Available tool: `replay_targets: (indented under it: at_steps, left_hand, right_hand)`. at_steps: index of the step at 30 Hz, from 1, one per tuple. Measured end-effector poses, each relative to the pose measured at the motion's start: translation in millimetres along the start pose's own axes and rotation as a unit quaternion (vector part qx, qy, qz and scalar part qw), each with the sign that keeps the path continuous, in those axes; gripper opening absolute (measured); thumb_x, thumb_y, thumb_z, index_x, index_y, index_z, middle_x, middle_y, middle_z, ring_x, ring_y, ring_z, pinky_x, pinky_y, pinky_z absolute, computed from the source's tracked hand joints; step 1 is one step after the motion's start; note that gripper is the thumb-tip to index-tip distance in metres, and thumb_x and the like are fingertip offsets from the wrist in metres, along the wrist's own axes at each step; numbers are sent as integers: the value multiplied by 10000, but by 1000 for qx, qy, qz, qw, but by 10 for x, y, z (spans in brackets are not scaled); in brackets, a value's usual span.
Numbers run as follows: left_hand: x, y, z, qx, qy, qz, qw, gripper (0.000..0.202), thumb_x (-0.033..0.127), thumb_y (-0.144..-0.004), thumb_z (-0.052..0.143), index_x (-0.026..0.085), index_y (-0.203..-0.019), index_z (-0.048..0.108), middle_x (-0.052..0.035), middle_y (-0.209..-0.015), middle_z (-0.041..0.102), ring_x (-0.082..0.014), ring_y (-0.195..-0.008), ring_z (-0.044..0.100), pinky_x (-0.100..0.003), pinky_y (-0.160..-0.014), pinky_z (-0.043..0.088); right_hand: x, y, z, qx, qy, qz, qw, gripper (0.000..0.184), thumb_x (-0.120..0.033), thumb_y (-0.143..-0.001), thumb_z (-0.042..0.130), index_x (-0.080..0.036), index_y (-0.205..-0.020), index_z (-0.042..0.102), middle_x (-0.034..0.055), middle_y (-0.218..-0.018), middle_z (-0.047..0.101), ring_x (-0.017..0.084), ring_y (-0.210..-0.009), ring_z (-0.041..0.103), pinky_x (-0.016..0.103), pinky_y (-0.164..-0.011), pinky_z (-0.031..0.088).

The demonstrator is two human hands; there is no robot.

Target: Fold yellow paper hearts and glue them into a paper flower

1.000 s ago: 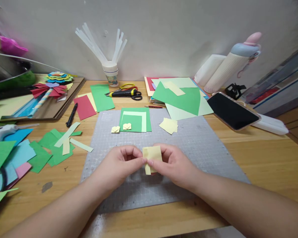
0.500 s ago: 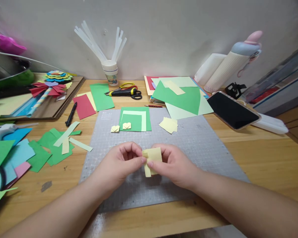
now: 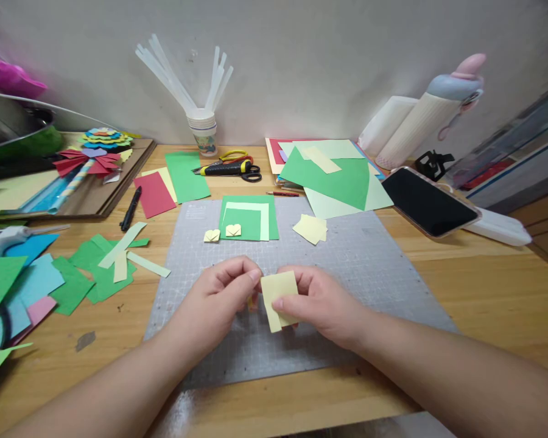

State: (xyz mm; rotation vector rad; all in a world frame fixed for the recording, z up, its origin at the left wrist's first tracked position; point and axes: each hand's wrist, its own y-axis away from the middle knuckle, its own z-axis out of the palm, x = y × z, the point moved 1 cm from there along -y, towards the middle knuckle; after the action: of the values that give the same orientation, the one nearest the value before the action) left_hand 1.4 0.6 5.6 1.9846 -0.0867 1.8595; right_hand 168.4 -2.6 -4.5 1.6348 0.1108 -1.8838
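Over the grey cutting mat [image 3: 356, 304], my right hand [image 3: 319, 302] pinches a small pale yellow piece of paper [image 3: 279, 287], thumb on its front and fingers behind. A narrow strip shows along the paper's lower left side. My left hand [image 3: 228, 289] is closed, thumb against forefinger, right at the paper's upper left corner; whether it grips that corner I cannot tell. Beyond the hands lie two small folded yellow paper hearts [image 3: 212, 235], one on the mat and one on stacked green and pale squares [image 3: 274, 219]. Several loose yellow pieces [image 3: 310, 229] lie to the right.
Green scraps and pale strips [image 3: 112, 274] spread at left, near a black pen [image 3: 130, 210]. At the back are a cup of white sticks [image 3: 205, 137], a cutter [image 3: 223, 169], scissors [image 3: 252, 174] and a paper stack [image 3: 333, 176]. A phone [image 3: 432, 202] and bottle [image 3: 433, 115] stand at right.
My left thumb has shifted up and left, off the paper's front. The small flap at the paper's left side no longer shows raised, and more of its face is visible.
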Motion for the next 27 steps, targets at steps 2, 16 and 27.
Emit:
replay_targets:
  at_steps: [2, 16, 27]
  left_hand:
    - [-4, -4, 10, -3, 6, -2, 1000, 241, 376, -865, 524, 197, -705, 529, 48, -587, 487, -110, -567, 412, -238, -563, 320]
    - [-26, 32, 74, -48, -87, 6, 995, 224, 352, -838, 530, 185, -690, 512, 6, -678, 528, -146, -663, 475, -265, -607, 355]
    - [-8, 22, 79, -50, -69, 7, 996, 177, 305, -793, 541, 181, -674, 495, 45, -627, 466, -103, -594, 400, -226, -552, 321]
  right_hand:
    - [7, -3, -8, 23, -8, -9, 1000, 108, -248, -702, 631, -171, -749, 572, -30, -627, 596, 90, -527, 515, 212, -495, 362]
    - [37, -3, 11, 56, -17, -40, 997, 189, -300, -759, 634, -182, -688, 505, -35, -608, 537, 99, -551, 465, 226, -499, 356]
    - [89, -11, 12, 77, -84, -58, 992, 162, -289, -762, 654, -174, -724, 547, -30, -631, 577, 98, -558, 527, 211, -500, 393]
